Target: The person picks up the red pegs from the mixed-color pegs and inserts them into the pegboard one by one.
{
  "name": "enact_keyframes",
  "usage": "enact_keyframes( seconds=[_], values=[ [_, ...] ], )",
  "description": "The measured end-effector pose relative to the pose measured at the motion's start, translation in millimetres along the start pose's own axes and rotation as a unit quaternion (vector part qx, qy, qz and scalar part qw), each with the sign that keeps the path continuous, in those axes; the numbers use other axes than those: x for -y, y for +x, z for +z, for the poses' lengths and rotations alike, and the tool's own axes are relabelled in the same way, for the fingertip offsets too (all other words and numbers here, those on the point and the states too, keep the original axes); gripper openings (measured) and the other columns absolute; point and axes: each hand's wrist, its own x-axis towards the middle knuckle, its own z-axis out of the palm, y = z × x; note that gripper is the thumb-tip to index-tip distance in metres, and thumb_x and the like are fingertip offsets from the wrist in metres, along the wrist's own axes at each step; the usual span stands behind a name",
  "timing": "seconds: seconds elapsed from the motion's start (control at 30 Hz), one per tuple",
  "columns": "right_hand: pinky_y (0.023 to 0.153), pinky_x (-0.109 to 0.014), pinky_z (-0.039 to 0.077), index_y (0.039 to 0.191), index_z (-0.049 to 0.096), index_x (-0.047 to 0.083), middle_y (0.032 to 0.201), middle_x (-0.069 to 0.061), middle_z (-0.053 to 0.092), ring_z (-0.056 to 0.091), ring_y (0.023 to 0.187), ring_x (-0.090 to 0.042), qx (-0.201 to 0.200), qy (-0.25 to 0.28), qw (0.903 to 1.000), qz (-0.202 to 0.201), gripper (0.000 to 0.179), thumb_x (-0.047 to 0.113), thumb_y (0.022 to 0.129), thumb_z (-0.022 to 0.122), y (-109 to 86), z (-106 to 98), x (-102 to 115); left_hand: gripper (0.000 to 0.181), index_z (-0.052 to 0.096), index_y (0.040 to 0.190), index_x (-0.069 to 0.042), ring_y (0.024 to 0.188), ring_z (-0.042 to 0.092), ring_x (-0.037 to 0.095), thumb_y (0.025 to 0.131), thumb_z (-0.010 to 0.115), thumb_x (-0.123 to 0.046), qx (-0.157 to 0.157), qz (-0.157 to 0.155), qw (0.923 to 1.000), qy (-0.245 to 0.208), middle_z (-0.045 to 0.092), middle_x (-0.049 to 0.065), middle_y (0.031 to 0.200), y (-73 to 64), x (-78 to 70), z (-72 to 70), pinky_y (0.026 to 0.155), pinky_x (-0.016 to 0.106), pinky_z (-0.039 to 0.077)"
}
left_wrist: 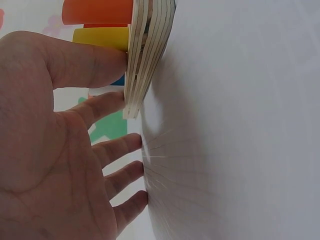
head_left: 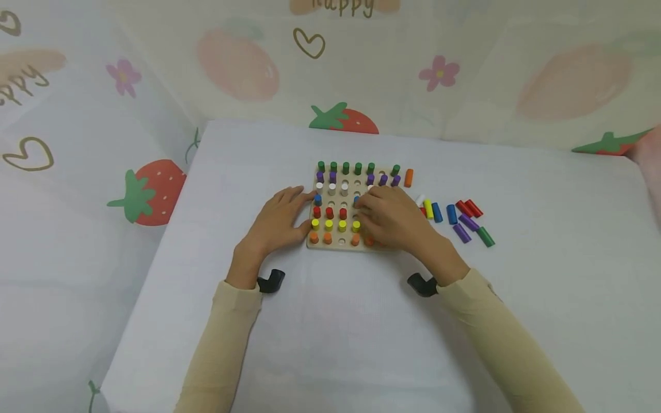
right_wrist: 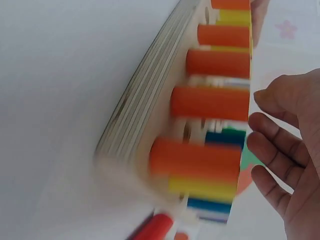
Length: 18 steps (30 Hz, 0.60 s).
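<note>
A wooden pegboard (head_left: 330, 248) lies flat on the table, with rows of coloured pegs in its holes. My left hand (head_left: 276, 222) rests at the board's left side; in the left wrist view its thumb (left_wrist: 95, 65) and index finger touch the edge, while the other fingers are spread against the tabletop. Over the board's right half is my right hand (head_left: 395, 218), fingers bent loosely down beside a blue peg (head_left: 356, 200). Its fingertips (right_wrist: 257, 122) show close to the peg tops in the right wrist view, with nothing visible between them. Part of the board is hidden beneath it.
Right of the board lie loose pegs, among them a yellow peg (head_left: 428, 209), a green peg (head_left: 485, 236) and a purple peg (head_left: 462, 233). An orange peg (head_left: 409, 178) lies by the upper right corner. A patterned cloth (head_left: 361, 74) hangs behind the white table (head_left: 330, 344).
</note>
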Motion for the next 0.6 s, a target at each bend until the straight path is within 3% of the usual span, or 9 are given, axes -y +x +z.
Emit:
enact_keyframes(
  seconds=[0.37,0.6],
  values=[
    [0.098,-0.051,0.057,0.115,0.076,0.005,0.108,-0.010,0.076,0.069,0.098,-0.029,-0.038,0.020,0.9984,0.037,0.022,0.017,0.097,0.075,-33.8,-7.2,-30.2,0.067,0.041,0.164,-0.021,0.163,0.026,0.039,0.100,0.055,-0.037,0.002,-0.015,0.9999,0.004,0.032,0.013,0.174,-2.3,0.8,0.0,0.135,0.059,0.022],
    [0.081,-0.040,0.053,0.112,0.079,0.006,0.102,-0.009,0.077,0.062,0.084,-0.024,-0.060,0.015,0.9968,0.050,0.020,0.015,0.095,0.077,-48.3,-9.8,-42.4,0.067,0.042,0.163,-0.019,0.162,0.026,0.040,0.100,0.055,-0.037,0.003,-0.009,1.0000,0.002,0.033,0.015,0.173,-1.0,-1.5,-0.5,0.134,0.059,0.023]
  ],
)
